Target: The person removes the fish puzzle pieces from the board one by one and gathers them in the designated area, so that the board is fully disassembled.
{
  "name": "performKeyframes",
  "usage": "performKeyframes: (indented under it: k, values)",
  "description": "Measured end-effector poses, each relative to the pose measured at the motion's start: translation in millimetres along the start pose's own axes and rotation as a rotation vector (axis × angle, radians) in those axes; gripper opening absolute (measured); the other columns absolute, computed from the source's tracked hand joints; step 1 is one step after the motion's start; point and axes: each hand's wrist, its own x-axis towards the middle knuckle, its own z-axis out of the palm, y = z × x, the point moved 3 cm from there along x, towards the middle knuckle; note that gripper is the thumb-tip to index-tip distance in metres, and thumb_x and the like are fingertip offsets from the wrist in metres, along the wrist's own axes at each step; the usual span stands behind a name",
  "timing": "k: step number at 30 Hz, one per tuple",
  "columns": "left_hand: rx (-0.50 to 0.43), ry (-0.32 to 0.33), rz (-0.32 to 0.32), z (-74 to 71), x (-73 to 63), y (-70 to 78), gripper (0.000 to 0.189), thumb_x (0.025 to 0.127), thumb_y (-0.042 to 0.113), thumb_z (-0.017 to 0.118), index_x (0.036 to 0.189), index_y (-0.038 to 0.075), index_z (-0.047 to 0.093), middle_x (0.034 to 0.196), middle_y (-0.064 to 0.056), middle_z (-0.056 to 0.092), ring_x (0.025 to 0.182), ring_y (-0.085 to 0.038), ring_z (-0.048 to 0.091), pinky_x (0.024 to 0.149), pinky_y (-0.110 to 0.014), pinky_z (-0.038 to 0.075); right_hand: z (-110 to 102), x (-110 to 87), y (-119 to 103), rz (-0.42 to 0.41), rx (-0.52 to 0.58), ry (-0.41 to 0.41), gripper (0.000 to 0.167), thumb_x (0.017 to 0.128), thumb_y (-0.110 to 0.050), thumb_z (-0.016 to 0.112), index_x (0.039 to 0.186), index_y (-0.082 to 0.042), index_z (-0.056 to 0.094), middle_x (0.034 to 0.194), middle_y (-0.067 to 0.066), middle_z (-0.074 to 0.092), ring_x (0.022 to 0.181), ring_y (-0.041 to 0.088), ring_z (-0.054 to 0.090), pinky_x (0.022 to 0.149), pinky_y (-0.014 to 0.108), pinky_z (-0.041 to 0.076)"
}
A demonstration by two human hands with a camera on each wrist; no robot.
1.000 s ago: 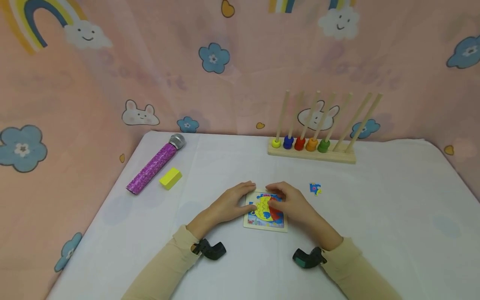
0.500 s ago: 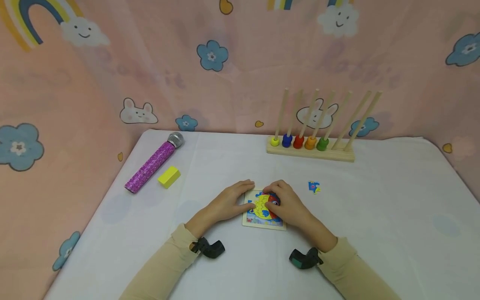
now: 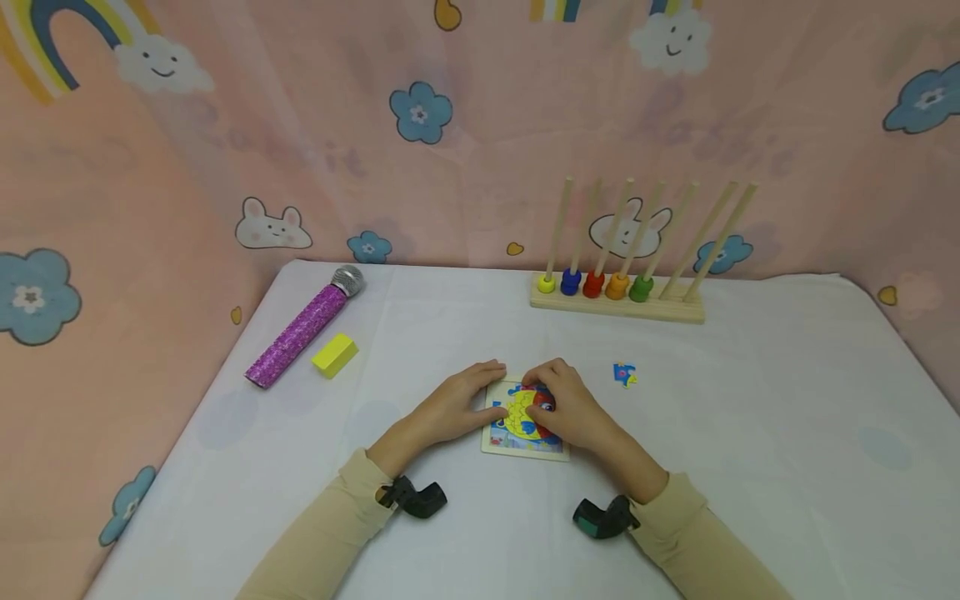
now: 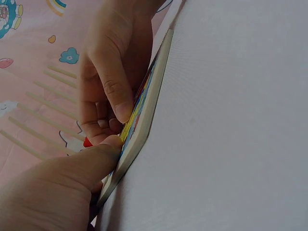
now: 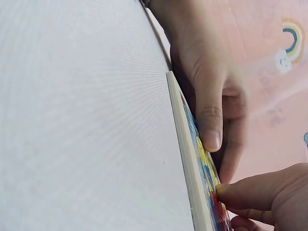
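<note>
A small wooden jigsaw board (image 3: 525, 455) with a yellow and red fish picture lies on the white table. At its left side my left hand (image 3: 450, 410) holds it, the thumb on the face and the fingers along the edge. My right hand (image 3: 573, 408) curls over the right half, thumb and index finger pinching the red head piece (image 3: 543, 402), which lies in the picture. Both thumbs show on the picture in the left wrist view, beside the board's pale edge (image 4: 153, 103). A loose blue and yellow puzzle piece (image 3: 623, 374) sits right of the board.
Behind, a wooden peg stand (image 3: 618, 308) carries coloured beads on several of its upright rods. A glittery purple microphone (image 3: 300, 333) and a yellow block (image 3: 335, 356) lie at the left. A pink patterned cloth (image 3: 480, 150) hangs behind the table.
My right hand has shifted slightly left over the board, and the fish's eye now shows beside its fingers. The left hand stays at the board's left side.
</note>
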Motion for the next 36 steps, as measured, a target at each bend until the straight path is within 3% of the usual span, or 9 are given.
performKeyframes:
  k: [5, 16, 36]
  values:
    - [-0.006, -0.004, -0.007, -0.4, -0.2, 0.4, 0.063, 0.089, 0.038, 0.066, 0.140, 0.007, 0.046, 0.149, -0.006, 0.040, 0.140, -0.019, 0.033, 0.113, -0.034, 0.032, 0, 1.4, 1, 0.015, 0.057, 0.000, 0.033, 0.083, -0.009, 0.067, 0.114, -0.007, 0.057, 0.115, 0.013, 0.048, 0.106, 0.027, 0.044, 0.096, 0.049, 0.044]
    - [0.004, -0.001, 0.008, 0.0, 0.6, 0.3, 0.063, 0.089, 0.039, 0.065, 0.141, 0.007, 0.045, 0.148, -0.005, 0.041, 0.140, -0.018, 0.033, 0.113, -0.034, 0.031, 3, -2.8, 9, -0.018, 0.147, 0.094, 0.032, 0.084, -0.008, 0.068, 0.115, -0.009, 0.061, 0.114, 0.007, 0.057, 0.104, 0.022, 0.051, 0.094, 0.044, 0.046]
    - [0.011, 0.007, 0.007, 0.9, -0.4, 0.1, 0.063, 0.089, 0.038, 0.065, 0.140, 0.007, 0.046, 0.148, -0.006, 0.041, 0.140, -0.019, 0.034, 0.113, -0.035, 0.032, 4, -3.5, 13, -0.023, 0.165, 0.116, 0.028, 0.087, -0.009, 0.066, 0.115, -0.010, 0.064, 0.113, 0.007, 0.059, 0.099, 0.020, 0.053, 0.090, 0.043, 0.048]
